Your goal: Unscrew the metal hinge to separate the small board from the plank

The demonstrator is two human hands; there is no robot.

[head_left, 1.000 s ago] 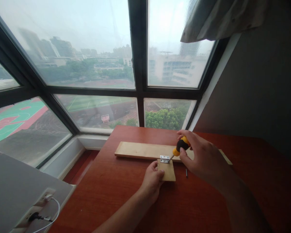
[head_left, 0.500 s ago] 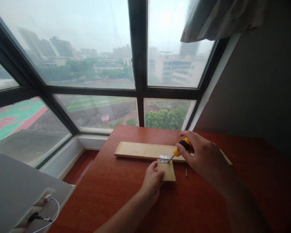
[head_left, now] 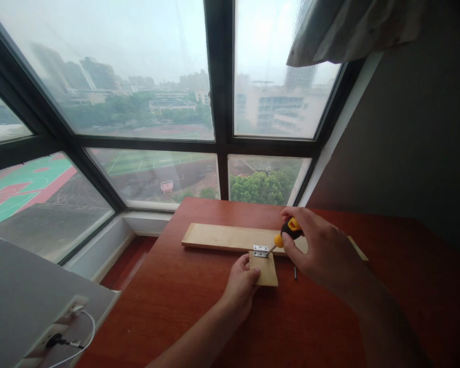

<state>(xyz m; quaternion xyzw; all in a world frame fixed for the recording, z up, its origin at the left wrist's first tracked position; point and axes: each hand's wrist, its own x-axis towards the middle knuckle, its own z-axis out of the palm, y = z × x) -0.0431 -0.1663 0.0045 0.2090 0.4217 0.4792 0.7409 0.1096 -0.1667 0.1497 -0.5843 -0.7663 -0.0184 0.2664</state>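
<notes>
My left hand [head_left: 242,283] is closed on the left edge of a small wooden board [head_left: 264,271], thumb on top. A silver metal hinge [head_left: 260,251] lies along the board's far edge. Above and to the right, my right hand [head_left: 318,245] grips a yellow and black screwdriver [head_left: 291,230] by its handle. The screwdriver's shaft slants down to the left, and its tip meets the right end of the hinge. Whether a screw sits under the tip is too small to tell. Behind the hinge lies a long wooden plank [head_left: 222,237], partly hidden by my right hand.
The red-brown table [head_left: 176,306] carries everything. A short metal rod [head_left: 295,273], perhaps a screwdriver bit, lies right of the small board. Windows rise behind the table's far edge. At lower left, plugs and a white cable [head_left: 92,327] hang from a wall socket.
My right hand's fingers have shifted slightly around the screwdriver handle, which looks turned. The left hand, small board and hinge stay in place.
</notes>
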